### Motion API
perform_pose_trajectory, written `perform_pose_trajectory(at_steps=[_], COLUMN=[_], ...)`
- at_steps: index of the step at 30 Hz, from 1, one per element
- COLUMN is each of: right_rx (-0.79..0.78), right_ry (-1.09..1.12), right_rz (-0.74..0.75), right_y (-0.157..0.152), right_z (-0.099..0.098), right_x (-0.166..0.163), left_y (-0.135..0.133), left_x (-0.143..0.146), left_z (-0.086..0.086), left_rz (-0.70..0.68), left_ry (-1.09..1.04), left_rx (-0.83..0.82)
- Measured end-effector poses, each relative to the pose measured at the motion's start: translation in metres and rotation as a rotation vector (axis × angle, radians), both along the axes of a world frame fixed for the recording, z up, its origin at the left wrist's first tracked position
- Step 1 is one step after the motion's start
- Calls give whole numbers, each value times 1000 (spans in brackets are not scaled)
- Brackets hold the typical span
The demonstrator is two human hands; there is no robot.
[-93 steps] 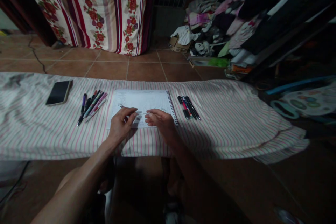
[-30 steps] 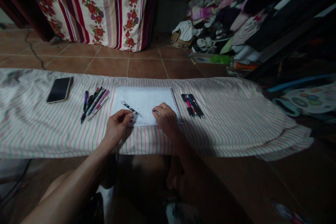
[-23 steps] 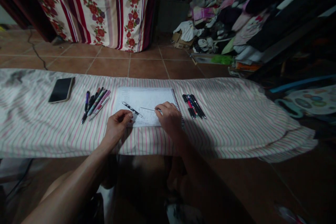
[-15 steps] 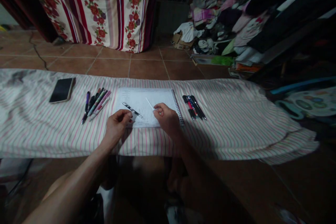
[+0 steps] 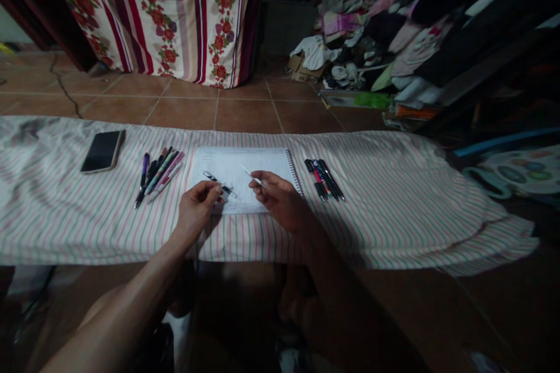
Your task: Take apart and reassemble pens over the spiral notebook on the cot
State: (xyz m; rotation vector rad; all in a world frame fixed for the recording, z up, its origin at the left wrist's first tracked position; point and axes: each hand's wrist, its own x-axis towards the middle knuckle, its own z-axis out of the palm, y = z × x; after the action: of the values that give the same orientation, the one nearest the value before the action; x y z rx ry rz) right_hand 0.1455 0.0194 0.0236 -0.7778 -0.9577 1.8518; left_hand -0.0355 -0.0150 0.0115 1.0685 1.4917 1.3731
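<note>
A spiral notebook [image 5: 262,157] with a pale page lies under both hands. My right hand [image 5: 280,198] pinches a thin white stick [image 5: 245,169], perhaps a pen refill, pointing up and left over the page. My left hand [image 5: 196,207] is closed at the notebook's lower left, thumb against fingers; what sits in the pinch, if anything, is too small to make out. Just beyond those fingertips a black-and-white patterned pen barrel [image 5: 212,177] slants across the page. Whether the left fingers touch it I cannot tell.
Several pens and markers [image 5: 160,175] are bunched left of the notebook; several dark pens [image 5: 324,179] lie to its right. A phone [image 5: 103,151] rests farther left on the striped cloth [image 5: 394,198]. Beyond are a floral curtain [image 5: 188,23] and piled clothes [image 5: 371,29].
My right hand has turned and its fingers have shifted along the white stick, which moved slightly left. My left hand and the patterned barrel have barely moved.
</note>
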Motion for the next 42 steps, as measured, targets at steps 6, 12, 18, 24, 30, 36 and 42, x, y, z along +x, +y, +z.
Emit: perform_pose_trajectory(at_steps=[6, 12, 18, 24, 30, 36, 42], right_rx=[32, 23, -13, 32, 94, 57, 39], right_ry=[22, 53, 83, 6, -54, -20, -10], right_rz=[-185, -314, -349, -424, -408, -404, -359], right_y=[3, 10, 12, 12, 9, 9, 6], right_z=[2, -2, -6, -9, -12, -12, -8], right_x=[0, 5, 7, 3, -4, -9, -13], left_y=[1, 4, 5, 6, 4, 4, 2], left_x=[3, 4, 2, 1, 1, 1, 5], left_z=[-1, -3, -5, -8, -9, -12, -8], left_rz=[-34, -74, -91, -95, -101, -118, -122], left_ry=[-18, -124, -295, -338, -297, -306, -317], left_rx=[40, 45, 25, -16, -15, -31, -88])
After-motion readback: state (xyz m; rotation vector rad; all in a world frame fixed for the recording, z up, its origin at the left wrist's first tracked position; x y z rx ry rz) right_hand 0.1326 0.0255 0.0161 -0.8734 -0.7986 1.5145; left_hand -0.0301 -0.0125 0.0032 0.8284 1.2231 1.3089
